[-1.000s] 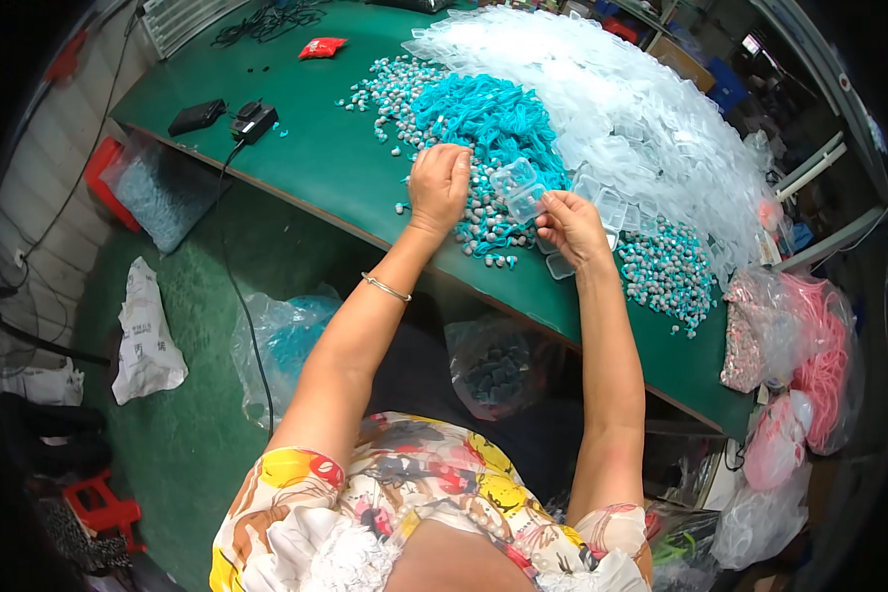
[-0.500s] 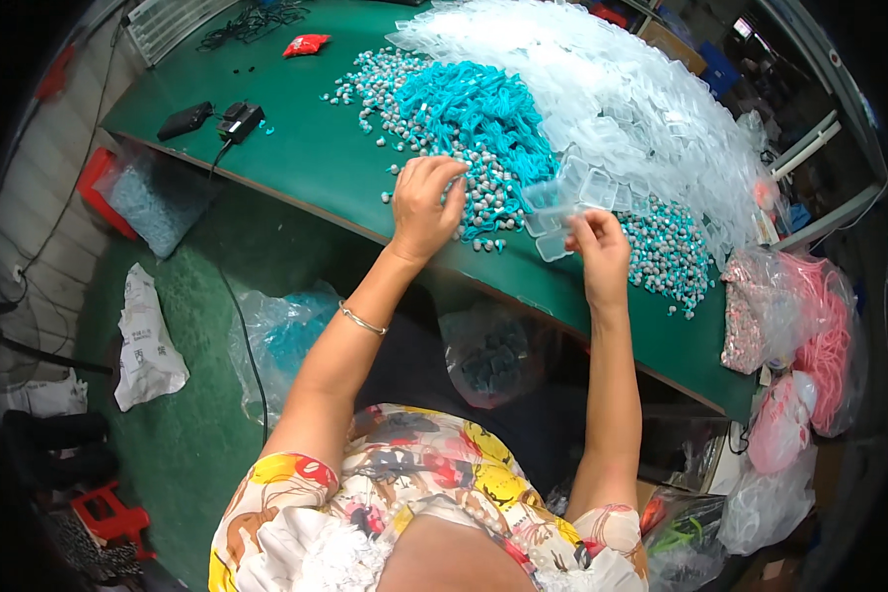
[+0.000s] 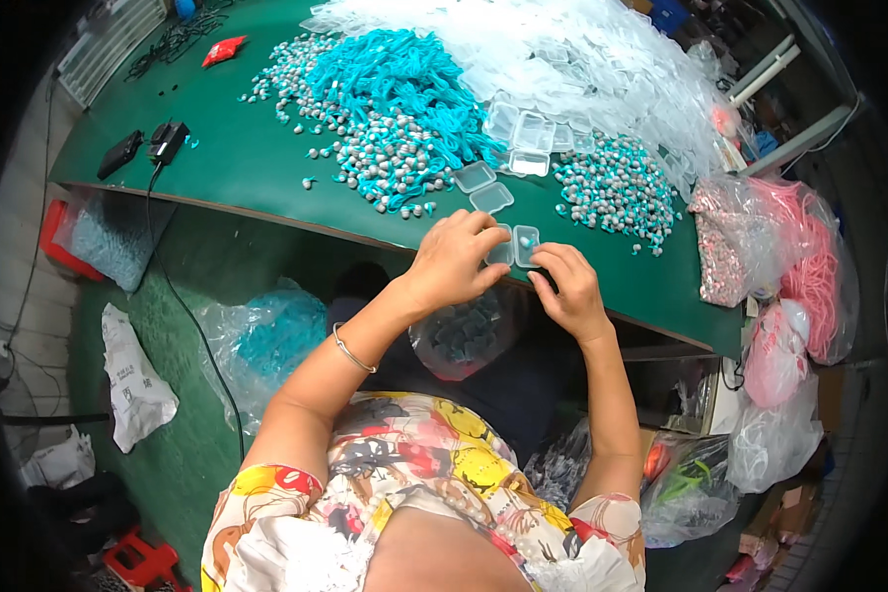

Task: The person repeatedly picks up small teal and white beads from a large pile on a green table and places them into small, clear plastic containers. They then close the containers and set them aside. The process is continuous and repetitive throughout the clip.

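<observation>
A small clear hinged plastic box [image 3: 526, 237] lies open at the table's front edge, with a small teal-and-grey piece inside. My left hand [image 3: 457, 259] has its fingers and thumb curled around the lid half. From the other side, my right hand [image 3: 568, 288] closes its fingertips on the box's near right edge. Just beyond are another open clear box [image 3: 491, 196] and more clear boxes [image 3: 533, 138]. Grey beads with teal ends [image 3: 390, 158] lie scattered left of them beside a heap of teal cords [image 3: 390, 74]. A second bead pile [image 3: 617, 187] sits to the right.
A large mound of clear plastic boxes [image 3: 582, 69] covers the back of the green table [image 3: 237, 148]. At left lie a black adapter [image 3: 168, 143] and a red packet [image 3: 224, 50]. Bags of pink cords [image 3: 794, 237] hang at right; a bag of teal material [image 3: 276, 335] rests below.
My hands have come together at the table edge around an open box with a piece in it. Before, they were apart, the right holding a clear box. The view has shifted right.
</observation>
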A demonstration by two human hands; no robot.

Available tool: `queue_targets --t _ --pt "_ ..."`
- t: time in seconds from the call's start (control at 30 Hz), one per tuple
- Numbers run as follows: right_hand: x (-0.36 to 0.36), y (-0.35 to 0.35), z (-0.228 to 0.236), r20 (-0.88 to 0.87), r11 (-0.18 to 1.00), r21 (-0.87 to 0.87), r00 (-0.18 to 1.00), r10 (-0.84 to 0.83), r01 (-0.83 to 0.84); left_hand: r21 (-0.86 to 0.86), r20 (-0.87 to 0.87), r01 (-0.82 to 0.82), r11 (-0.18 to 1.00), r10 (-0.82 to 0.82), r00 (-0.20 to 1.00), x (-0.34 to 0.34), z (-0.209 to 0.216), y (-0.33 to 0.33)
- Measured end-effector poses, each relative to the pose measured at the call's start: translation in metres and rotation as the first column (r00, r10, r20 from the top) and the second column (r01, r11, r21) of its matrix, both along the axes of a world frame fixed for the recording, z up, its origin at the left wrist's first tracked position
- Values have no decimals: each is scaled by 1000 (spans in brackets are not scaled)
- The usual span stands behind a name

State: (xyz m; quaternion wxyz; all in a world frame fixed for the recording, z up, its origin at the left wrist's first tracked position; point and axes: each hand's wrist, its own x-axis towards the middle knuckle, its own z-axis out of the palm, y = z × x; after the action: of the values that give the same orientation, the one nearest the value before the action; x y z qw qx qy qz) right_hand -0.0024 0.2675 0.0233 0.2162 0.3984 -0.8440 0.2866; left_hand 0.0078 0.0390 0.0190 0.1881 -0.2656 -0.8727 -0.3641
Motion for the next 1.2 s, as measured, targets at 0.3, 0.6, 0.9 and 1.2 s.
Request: queue_targets --t 0.3,0.6,0.9,1.2 --pt "-20 0 9 131 986 -75 982 -139 150 -36 -25 44 998 -45 999 -12 -8 -1" --pt "4 -12 15 319 960 50 907 -275 274 -23 -42 100 995 -101 994 -31 -10 2" --pt "-19 3 30 348 972 -23 914 -210 232 97 -54 36 995 -31 998 -9 -2 8" --pt "-65 7 -7 -11 852 170 866 -501 495 -203 149 204 958 -176 973 -31 20 20"
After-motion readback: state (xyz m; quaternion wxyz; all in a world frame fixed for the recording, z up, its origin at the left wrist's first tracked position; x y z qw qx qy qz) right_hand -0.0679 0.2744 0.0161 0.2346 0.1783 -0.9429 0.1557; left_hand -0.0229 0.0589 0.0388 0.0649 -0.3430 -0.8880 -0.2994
